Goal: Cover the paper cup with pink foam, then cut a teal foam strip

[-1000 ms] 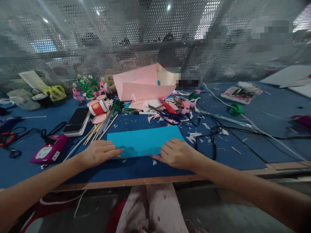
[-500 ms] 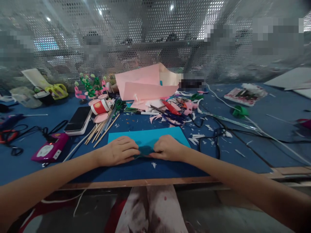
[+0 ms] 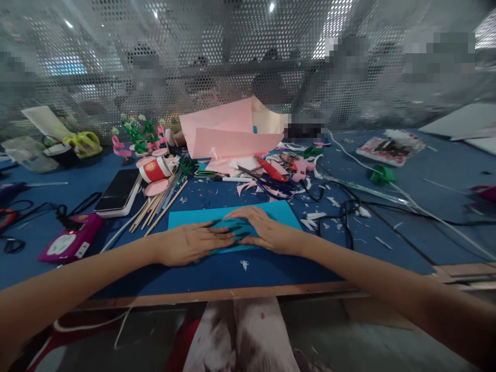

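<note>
A bright blue sheet of paper (image 3: 282, 211) lies on the dark blue table top near its front edge. My left hand (image 3: 189, 244) rests flat on the sheet's left half and front edge, fingers stretched toward the middle. Over the right half, my right hand (image 3: 267, 232) touches the paper with its fingers extended and the thumb apart. The fingertips of both hands come close together at the middle of the sheet. Part of the paper is hidden under the hands.
Wooden sticks (image 3: 165, 209), a phone on a white power bank (image 3: 119, 191) and a purple device (image 3: 72, 237) lie to the left. Behind the sheet are scissors (image 3: 273, 187), a red-handled tool (image 3: 271, 169), paper scraps and folded pink paper (image 3: 232, 139). Black cords (image 3: 349, 222) run right.
Both hands have gone from closed fingers at the paper's front edge to fingers spread on it. The paper's front edge, curled up before, now lies flatter.
</note>
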